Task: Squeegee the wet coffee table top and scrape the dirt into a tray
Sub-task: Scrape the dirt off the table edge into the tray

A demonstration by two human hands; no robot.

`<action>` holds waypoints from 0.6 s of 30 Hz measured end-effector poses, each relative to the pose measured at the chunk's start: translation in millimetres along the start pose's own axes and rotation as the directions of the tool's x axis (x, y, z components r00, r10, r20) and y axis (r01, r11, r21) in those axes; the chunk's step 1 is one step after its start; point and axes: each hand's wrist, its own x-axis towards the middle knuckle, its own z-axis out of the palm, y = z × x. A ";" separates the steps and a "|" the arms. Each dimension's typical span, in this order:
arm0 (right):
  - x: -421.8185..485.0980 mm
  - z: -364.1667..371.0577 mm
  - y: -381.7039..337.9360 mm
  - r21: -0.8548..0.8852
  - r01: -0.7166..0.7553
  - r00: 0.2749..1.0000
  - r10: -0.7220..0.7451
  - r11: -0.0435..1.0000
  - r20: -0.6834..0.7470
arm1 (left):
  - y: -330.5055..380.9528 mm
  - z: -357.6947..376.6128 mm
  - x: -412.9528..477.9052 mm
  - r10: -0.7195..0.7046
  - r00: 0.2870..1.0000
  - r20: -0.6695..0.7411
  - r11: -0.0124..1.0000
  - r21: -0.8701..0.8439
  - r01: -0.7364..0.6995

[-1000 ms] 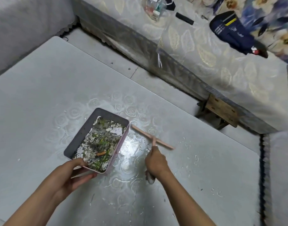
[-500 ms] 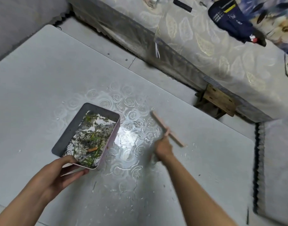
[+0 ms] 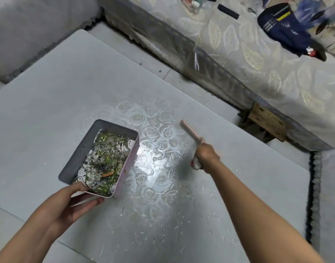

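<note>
The tray (image 3: 81, 150), rectangular with rounded corners, grey inside and pale pink outside, sits at 9 o'clock of the glossy wet patch (image 3: 159, 173) on the coffee table top (image 3: 58, 88). It holds dirt (image 3: 106, 158): green strands, dark specks, whitish wet scum and one orange scrap. The left hand (image 3: 68, 204) pinches its near end at 6 o'clock, thumb on the rim, fingers curled beneath. At 3 o'clock of the patch the right hand (image 3: 206, 156) is fisted round the handle of the squeegee (image 3: 190, 130), whose blurred pink blade points toward 11 o'clock; whether it touches the table cannot be told. White flecks (image 3: 181, 226) scatter toward 5 o'clock
</note>
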 end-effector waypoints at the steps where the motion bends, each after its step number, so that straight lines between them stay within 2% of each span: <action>1: -7.4 17.5 2.5 -0.016 0.007 1.000 -0.007 1.000 -0.007 | -1.3 -5.9 0.4 0.002 1.000 -0.007 1.000 -0.005 -0.002; 3: -34.5 55.4 14.5 -0.058 0.062 0.998 -0.061 0.996 0.023 | -4.6 -15.1 0.8 0.000 1.000 -0.022 1.000 -0.017 0.000; 6: -86.7 92.6 31.6 -0.015 0.132 0.979 -0.128 0.991 0.160 | -10.2 -24.6 -0.9 0.006 0.999 -0.032 0.999 -0.039 -0.007; 10: -118.3 84.3 30.7 0.075 0.108 0.948 -0.125 0.991 0.293 | -14.7 -34.6 -9.0 0.005 1.000 -0.014 0.998 -0.062 -0.006; 12: -116.0 70.2 14.3 0.040 0.198 0.936 -0.201 0.979 0.288 | -16.3 -42.9 -12.3 0.007 1.000 -0.007 0.996 -0.086 -0.008; 14: -95.6 61.4 -15.2 -0.089 0.319 0.927 -0.291 0.944 0.237 | -18.1 -50.8 -13.1 0.011 1.000 -0.004 0.994 -0.111 -0.011; 18: -44.4 81.8 -70.7 -0.171 0.379 0.910 -0.332 0.910 0.248 | -24.6 -66.7 -6.1 0.011 1.000 -0.013 0.987 -0.158 -0.013</action>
